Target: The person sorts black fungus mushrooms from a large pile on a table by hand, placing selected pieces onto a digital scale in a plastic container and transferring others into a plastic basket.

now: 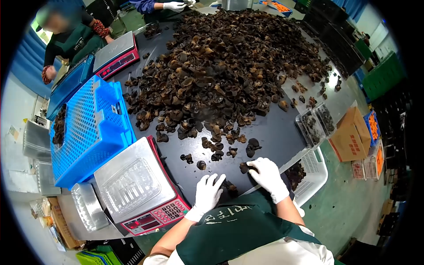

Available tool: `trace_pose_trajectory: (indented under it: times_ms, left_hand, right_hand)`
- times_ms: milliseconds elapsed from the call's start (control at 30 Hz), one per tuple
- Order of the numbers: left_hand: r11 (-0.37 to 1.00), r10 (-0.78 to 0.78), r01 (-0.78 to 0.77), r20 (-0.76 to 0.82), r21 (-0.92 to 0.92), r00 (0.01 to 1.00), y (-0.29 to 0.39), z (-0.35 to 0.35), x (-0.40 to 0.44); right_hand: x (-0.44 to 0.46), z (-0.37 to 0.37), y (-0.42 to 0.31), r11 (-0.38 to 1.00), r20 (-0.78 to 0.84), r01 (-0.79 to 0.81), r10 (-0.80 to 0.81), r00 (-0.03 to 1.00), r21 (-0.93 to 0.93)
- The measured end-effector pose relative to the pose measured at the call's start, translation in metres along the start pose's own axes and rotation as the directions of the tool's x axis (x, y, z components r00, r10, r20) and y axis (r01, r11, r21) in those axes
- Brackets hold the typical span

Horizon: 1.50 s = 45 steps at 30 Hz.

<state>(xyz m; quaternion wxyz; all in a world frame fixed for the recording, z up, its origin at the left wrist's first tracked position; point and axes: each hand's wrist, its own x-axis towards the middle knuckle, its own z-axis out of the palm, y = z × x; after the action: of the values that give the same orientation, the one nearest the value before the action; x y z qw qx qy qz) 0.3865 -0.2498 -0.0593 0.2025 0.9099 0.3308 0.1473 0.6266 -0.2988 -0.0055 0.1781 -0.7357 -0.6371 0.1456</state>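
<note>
My right hand (267,177), in a white glove, pinches a small dark wood ear mushroom (244,168) between thumb and fingertips, low over the near table edge. To its left, my left hand (207,195), also white-gloved, has its fingers apart. Dark wood ear pieces (230,189) lie right beside its thumb and forefinger, in front of my apron; whether the fingers touch them is hard to see. Just beyond my hands are several loose wood ears (253,147). A large heap of wood ears (212,75) covers the far part of the dark table (274,132).
On the left, a scale (132,181) bears a clear plastic tray, beside a blue crate (84,137). Filled clear boxes (316,126) stand at the right edge, above a white basket (312,174). Another scale (115,55) and two people are across the table.
</note>
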Motion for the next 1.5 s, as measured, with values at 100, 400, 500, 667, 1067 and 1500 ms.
trace_pose_trajectory:
  times_ms: [100,400,500,667,1067,1500]
  left_hand:
    - [0.994,-0.077,0.077,0.007,-0.073,0.997,-0.004,0.006,0.001]
    - [0.982,-0.179,0.174,-0.066,-0.076,0.982,0.003,-0.01,-0.006]
    - [0.983,-0.178,0.172,-0.095,-0.068,0.979,-0.003,0.001,-0.012]
    - [0.951,-0.271,0.243,-0.14,-0.192,0.952,-0.004,0.002,-0.012]
    - [0.263,-0.59,0.434,0.212,-0.862,0.779,-0.006,0.009,-0.012]
    - [-0.876,0.032,0.341,0.664,-0.342,0.747,-0.008,-0.008,-0.01]
  right_hand:
    - [0.006,0.007,-0.015,0.999,0.031,0.046,-0.046,0.998,0.004]
    - [0.001,0.052,-0.047,0.982,0.191,0.105,-0.134,0.972,0.156]
    - [0.005,0.07,-0.038,0.943,0.154,0.083,-0.139,0.978,0.324]
    - [0.011,0.019,-0.028,0.9,0.094,-0.068,0.03,0.995,0.431]
    - [-0.019,0.067,-0.035,0.911,0.207,0.106,-0.202,0.957,0.398]
    - [0.004,0.001,-0.043,0.969,-0.01,0.099,-0.099,0.995,0.228]
